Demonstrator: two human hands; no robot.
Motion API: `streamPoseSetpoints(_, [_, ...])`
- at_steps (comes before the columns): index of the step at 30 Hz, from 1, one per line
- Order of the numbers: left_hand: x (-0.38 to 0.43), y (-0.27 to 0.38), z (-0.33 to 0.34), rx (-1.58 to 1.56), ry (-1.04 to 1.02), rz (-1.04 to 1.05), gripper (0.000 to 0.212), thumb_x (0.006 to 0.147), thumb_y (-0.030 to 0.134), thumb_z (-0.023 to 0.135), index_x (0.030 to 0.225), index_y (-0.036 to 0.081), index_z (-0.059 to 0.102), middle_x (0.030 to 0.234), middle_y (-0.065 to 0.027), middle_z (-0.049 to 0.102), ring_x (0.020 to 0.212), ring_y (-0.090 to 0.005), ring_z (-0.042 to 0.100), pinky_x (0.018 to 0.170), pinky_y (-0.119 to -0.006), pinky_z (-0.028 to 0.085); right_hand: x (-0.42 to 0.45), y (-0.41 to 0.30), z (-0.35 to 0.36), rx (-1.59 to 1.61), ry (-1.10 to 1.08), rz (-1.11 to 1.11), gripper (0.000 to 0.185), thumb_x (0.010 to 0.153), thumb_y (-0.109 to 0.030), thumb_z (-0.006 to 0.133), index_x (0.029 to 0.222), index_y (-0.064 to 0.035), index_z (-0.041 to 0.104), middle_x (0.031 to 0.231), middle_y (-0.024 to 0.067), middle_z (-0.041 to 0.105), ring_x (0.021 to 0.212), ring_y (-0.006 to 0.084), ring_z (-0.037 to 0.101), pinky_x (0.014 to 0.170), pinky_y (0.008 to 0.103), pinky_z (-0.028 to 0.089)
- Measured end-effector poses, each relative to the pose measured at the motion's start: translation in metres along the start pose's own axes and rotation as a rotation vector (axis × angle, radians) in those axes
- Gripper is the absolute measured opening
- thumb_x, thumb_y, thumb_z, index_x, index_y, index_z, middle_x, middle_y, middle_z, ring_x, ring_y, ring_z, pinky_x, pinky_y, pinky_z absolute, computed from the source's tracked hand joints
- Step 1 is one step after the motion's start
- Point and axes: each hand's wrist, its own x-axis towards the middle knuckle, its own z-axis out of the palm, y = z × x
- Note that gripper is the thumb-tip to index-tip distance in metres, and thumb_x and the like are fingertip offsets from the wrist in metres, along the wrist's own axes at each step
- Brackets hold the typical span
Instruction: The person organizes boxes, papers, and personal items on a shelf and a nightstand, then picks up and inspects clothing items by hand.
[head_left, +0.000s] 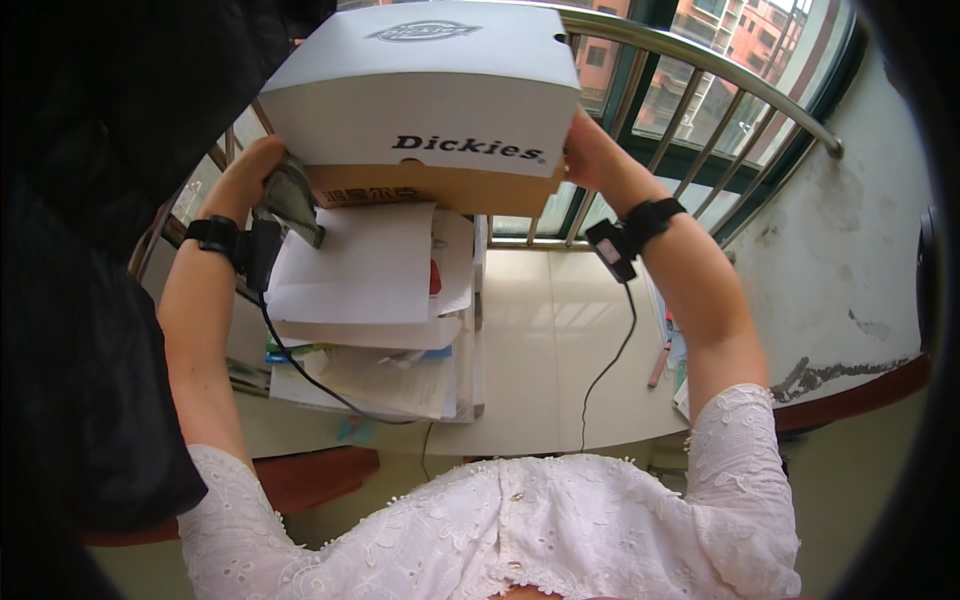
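Observation:
A white Dickies shoe box (420, 112) sits on top of a brown cardboard box (450, 191) that bears writing. My left hand (259, 161) is at the left side of the two boxes, with a crumpled grey-green cloth (291, 196) hanging from it. Pressed to the right side of the stacked boxes is my right hand (589, 150). The boxes hide most of the fingers of both hands. Below them lies a pile of papers (360, 270); whether the brown box touches it, I cannot tell.
A pale tiled surface (540, 330) extends right of the papers, with a pink pen-like item (660, 365) at its right edge. Behind runs a metal railing (712, 52) before windows. Black fabric (97, 300) hangs at left. Cables trail from both wrist-worn devices. A stained wall (847, 225) stands right.

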Motion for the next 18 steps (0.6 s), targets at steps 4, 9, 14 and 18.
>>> streamPoseSetpoints(4, [0.010, -0.028, -0.030, -0.051, 0.125, 0.103, 0.035, 0.091, 0.017, 0.044, 0.124, 0.006, 0.048, 0.094, -0.0080, 0.060, 0.074, -0.0161, 0.061, 0.064, -0.028, 0.054, 0.015, 0.030, 0.027, 0.115, -0.053, -0.008, 0.090, 0.072, -0.082, 0.032, 0.134, -0.0162, 0.035, 0.115, 0.0082, 0.046, 0.094, 0.0206, 0.043, 0.082, 0.0347, 0.036])
streamPoseSetpoints(9, [0.022, -0.044, -0.013, 0.213, 0.119, 0.031, 0.041, 0.095, 0.025, 0.042, 0.133, 0.009, 0.042, 0.108, -0.0074, 0.058, 0.101, -0.0152, 0.053, 0.084, -0.028, 0.043, -0.021, 0.064, 0.017, 0.063, -0.020, 0.005, 0.087, 0.077, -0.078, 0.030, 0.143, -0.0226, 0.018, 0.140, 0.0066, 0.030, 0.130, 0.0275, 0.030, 0.104, 0.0419, 0.022])
streamPoseSetpoints(14, [-0.022, -0.067, -0.079, 0.461, 0.136, 0.162, 0.042, 0.094, 0.023, 0.044, 0.133, 0.008, 0.042, 0.119, -0.0099, 0.055, 0.120, -0.0169, 0.040, 0.101, -0.029, 0.026, -0.040, 0.086, 0.048, -0.207, -0.120, -0.077, 0.081, 0.083, -0.054, 0.055, 0.143, -0.0159, 0.015, 0.143, 0.0139, 0.026, 0.130, 0.0280, 0.028, 0.102, 0.0461, 0.027])
streamPoseSetpoints(18, [-0.001, -0.080, -0.068, 0.532, 0.103, 0.189, 0.042, 0.094, 0.022, 0.044, 0.134, 0.008, 0.040, 0.121, -0.0103, 0.054, 0.120, -0.0174, 0.041, 0.100, -0.029, 0.027, -0.030, 0.095, 0.046, -0.319, -0.013, -0.275, 0.070, 0.089, -0.031, 0.056, 0.141, -0.0069, 0.015, 0.134, 0.0133, 0.037, 0.125, 0.0216, 0.033, 0.101, 0.0286, 0.028])
